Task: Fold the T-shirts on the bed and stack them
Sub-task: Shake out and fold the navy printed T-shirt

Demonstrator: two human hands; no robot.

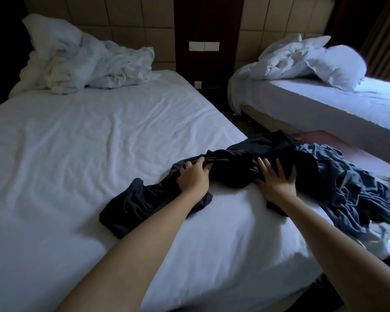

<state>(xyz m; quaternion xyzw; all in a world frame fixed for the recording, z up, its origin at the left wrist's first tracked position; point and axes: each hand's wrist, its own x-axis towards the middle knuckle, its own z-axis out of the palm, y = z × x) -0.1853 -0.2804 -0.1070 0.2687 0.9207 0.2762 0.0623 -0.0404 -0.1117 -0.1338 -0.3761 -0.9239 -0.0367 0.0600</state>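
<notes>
Your left hand [193, 180] clutched the limp black T-shirt [234, 167]; your right hand [277, 182] pressed it flat, fingers spread. It seemed light, best gripped at the shoulders.

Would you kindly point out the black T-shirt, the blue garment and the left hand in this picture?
black T-shirt [140, 206]: head view, its spread lower part.
blue garment [347, 188]: head view, its bunched middle.
left hand [193, 179]: head view, back of the hand.

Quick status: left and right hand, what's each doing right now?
Left hand: grips a bunch of the black shirt.
Right hand: open, fingers spread, pressing on the black shirt.
</notes>
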